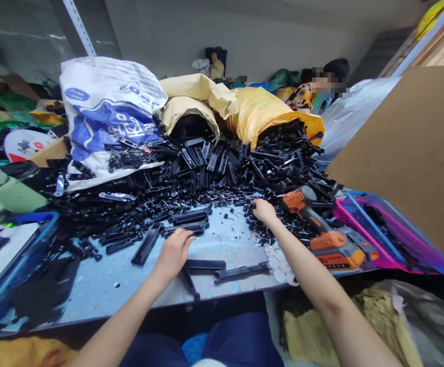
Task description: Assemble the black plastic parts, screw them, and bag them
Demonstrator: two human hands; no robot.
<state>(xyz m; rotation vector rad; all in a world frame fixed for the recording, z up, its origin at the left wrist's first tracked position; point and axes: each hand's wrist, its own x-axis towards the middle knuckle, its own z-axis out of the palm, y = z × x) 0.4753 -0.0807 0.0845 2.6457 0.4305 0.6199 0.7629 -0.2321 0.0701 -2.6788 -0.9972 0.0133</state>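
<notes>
The left hand (174,252) rests with loose fingers, squeezing nothing, by a long black bar (205,264) on the blue table (103,285); the bar looks light and stiff, best grabbed at its middle, while the right hand (264,210) sits in the black pile (214,163), its grip hidden.

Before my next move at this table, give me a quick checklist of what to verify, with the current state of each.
1. Left hand: rests by long black bars, grip hidden: cannot tell.
2. Right hand: fingertips among small parts at the edge of the heap, hold hidden: cannot tell.
3. Drill: lies beside the right hand, untouched: ok.
4. Bare table between the hands: ok.
5. Loose black pieces near the front edge, fully on the table: ok.
</notes>
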